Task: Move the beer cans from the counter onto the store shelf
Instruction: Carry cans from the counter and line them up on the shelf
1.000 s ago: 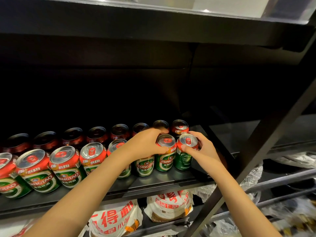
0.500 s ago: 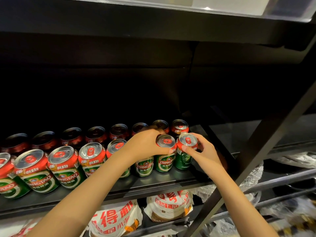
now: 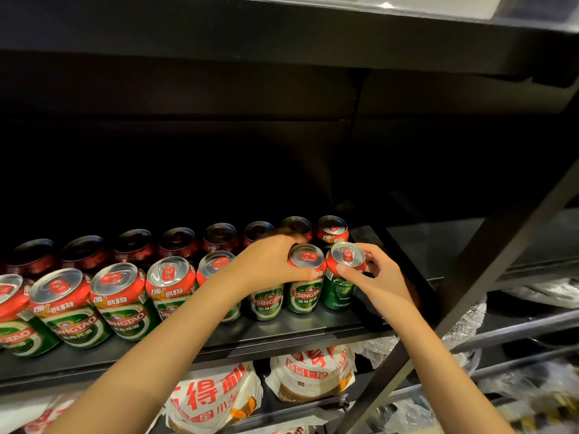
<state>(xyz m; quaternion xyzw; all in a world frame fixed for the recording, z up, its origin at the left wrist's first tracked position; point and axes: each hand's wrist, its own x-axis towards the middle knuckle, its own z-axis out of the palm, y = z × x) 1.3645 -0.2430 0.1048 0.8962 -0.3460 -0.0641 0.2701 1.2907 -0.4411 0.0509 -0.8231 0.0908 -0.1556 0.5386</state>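
Observation:
Green and red Tsingtao beer cans stand in two rows on a black store shelf [image 3: 291, 332]. My left hand [image 3: 269, 264] grips the top of a front-row can [image 3: 305, 285] near the right end, thumb on its front. My right hand [image 3: 374, 277] pinches the rim of the rightmost front can [image 3: 343, 277], which stands upright beside it. Several front-row cans [image 3: 122, 300] run off to the left. A darker back row [image 3: 178, 242] sits behind them, ending in a lit can [image 3: 332, 230].
A diagonal black frame bar [image 3: 470, 270] crosses at the right, close to my right forearm. White bags with red lettering [image 3: 216, 399] lie on the shelf below. The shelf above [image 3: 282, 36] overhangs the cans. Crumpled plastic [image 3: 463, 327] sits at the lower right.
Both hands stay on the two right-end cans. My right hand's fingers have shifted slightly round the rightmost can's rim; the cans have barely moved.

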